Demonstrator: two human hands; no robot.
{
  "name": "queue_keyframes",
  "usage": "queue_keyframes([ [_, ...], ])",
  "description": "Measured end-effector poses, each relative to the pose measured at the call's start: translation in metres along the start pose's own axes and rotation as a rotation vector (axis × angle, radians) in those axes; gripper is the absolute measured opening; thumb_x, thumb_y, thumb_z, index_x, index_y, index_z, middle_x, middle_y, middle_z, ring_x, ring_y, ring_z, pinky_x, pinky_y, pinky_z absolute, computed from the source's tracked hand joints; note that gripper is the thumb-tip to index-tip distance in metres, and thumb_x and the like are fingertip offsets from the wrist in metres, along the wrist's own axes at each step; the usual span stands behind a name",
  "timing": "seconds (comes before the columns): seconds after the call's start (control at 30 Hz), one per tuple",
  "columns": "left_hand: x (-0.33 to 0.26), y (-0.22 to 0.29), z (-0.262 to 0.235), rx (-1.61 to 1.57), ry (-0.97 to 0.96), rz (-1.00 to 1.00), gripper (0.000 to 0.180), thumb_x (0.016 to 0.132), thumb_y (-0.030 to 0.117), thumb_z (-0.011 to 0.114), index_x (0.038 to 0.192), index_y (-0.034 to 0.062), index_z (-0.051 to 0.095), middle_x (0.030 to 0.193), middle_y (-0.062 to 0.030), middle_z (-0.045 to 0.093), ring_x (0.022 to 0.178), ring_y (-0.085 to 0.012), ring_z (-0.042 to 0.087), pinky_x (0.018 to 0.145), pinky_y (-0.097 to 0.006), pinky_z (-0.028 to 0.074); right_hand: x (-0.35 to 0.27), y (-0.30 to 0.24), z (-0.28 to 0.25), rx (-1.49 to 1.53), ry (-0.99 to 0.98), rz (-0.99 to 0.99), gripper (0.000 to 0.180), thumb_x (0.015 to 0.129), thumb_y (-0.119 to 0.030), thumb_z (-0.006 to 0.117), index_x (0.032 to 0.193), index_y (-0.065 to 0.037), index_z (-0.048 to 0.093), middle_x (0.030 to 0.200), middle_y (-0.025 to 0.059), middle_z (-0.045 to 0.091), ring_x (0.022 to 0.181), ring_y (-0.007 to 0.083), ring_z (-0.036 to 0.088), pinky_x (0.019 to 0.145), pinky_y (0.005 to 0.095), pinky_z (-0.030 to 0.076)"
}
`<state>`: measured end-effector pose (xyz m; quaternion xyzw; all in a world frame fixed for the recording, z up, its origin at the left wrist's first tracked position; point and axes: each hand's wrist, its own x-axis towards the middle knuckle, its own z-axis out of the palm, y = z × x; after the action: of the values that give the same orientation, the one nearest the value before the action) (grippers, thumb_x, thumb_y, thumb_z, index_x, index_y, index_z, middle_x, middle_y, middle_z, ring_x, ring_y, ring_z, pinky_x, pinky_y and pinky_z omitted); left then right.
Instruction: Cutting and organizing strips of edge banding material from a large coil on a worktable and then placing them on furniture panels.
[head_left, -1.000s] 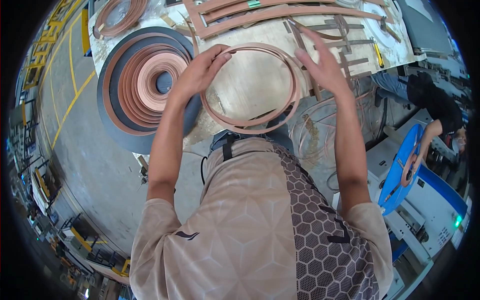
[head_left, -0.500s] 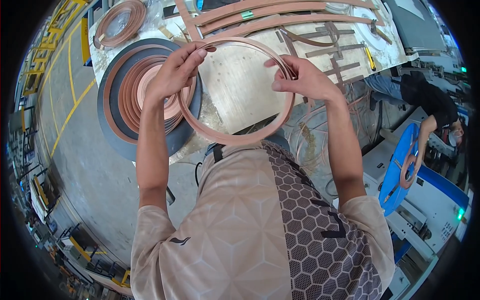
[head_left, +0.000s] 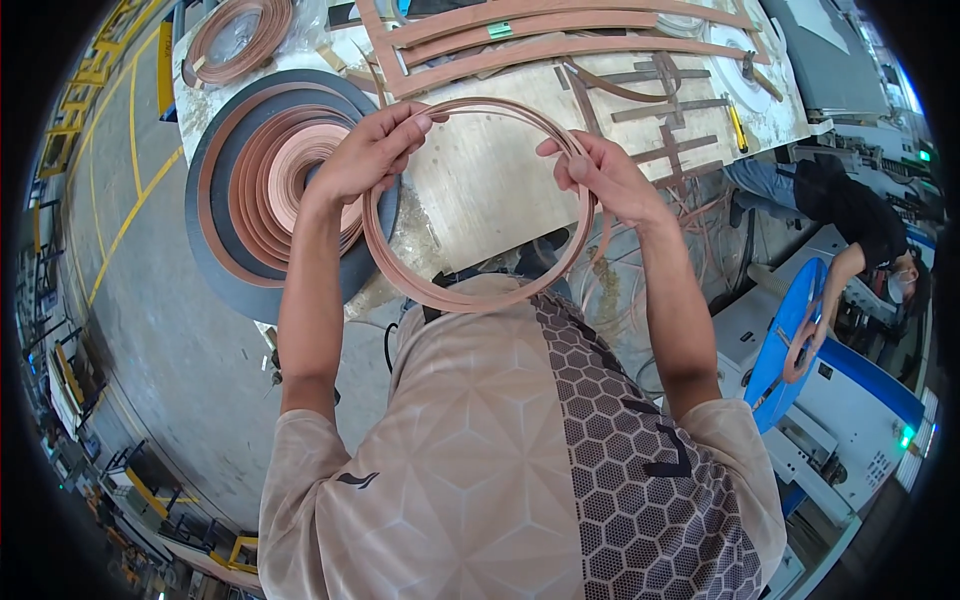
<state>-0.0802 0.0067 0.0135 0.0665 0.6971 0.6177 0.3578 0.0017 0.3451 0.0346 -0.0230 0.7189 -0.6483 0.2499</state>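
Between my hands I hold a ring-shaped coil of thin, reddish-brown edge banding strip (head_left: 470, 301), raised over the near edge of the table. My left hand (head_left: 372, 152) pinches its upper left side between thumb and fingers. On the right side of the coil, my right hand (head_left: 612, 180) grips the layers, thumb pressed on them. A short length of strip hangs below the right hand. Beside my left forearm lies a large, loosely wound coil of similar strip (head_left: 262, 200) on a dark grey disc (head_left: 215, 262), partly hidden by my arm.
Another coil (head_left: 210, 65) lies at the table's far left. Long curved strips (head_left: 560, 55), brown crossed pieces (head_left: 672, 110) and a yellow cutter (head_left: 738, 122) lie along the back and right. Loose strips tangle below the table's right edge. A co-worker handles a blue reel (head_left: 780, 350) at right.
The held coil has come slightly lower and nearer my body. My right hand has closed its fingers more firmly over the coil's side. The co-worker's hand and blue reel have shifted slightly.
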Motion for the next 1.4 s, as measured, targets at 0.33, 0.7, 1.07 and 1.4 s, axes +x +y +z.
queue_keyframes([
  [0.33,-0.015,0.017,0.003,-0.104,-0.136,-0.022,0.048,0.111,0.045,0.056,0.134,0.0050,0.066,0.076,0.0091,0.034,0.057,-0.0010,0.033,0.044,-0.019,0.025,0.000,-0.022,0.002,-0.383,0.188,0.094,0.046,0.099,-0.031,0.077,0.134,-0.003,0.068,0.108,0.0003,0.070,0.099,0.0087,0.060,0.089,0.0269,0.051],
  [0.7,-0.021,-0.005,-0.001,-0.721,-0.503,-0.191,0.083,0.105,0.077,0.032,0.116,0.0005,0.062,0.075,0.0069,0.037,0.056,-0.0030,0.030,0.042,-0.018,0.020,0.012,-0.072,0.003,-0.486,0.381,-0.459,0.028,0.098,-0.015,0.074,0.122,0.001,0.074,0.098,0.0017,0.073,0.084,0.0089,0.063,0.076,0.0239,0.052],
  [1.07,-0.032,0.038,-0.061,-0.723,-0.158,0.008,0.034,0.114,0.040,0.049,0.090,0.0171,0.042,0.074,0.0097,0.030,0.053,0.0006,0.023,0.038,-0.016,0.017,-0.084,-0.101,0.017,-0.743,-0.299,-0.217,0.034,0.088,-0.016,0.074,0.120,-0.006,0.078,0.085,0.0154,0.067,0.073,0.0381,0.063,0.069,0.0433,0.051],
  [1.4,-0.090,0.131,-0.104,-0.157,-0.118,0.041,0.037,0.115,0.043,0.046,0.090,0.0141,0.047,0.066,0.0086,0.033,0.048,0.0000,0.022,0.037,-0.020,0.013,-0.212,-0.080,-0.040,-1.032,-0.003,0.167,0.089,0.068,-0.018,0.092,0.148,-0.003,0.057,0.153,0.0213,0.055,0.137,0.0433,0.056,0.113,0.0460,0.046],
])
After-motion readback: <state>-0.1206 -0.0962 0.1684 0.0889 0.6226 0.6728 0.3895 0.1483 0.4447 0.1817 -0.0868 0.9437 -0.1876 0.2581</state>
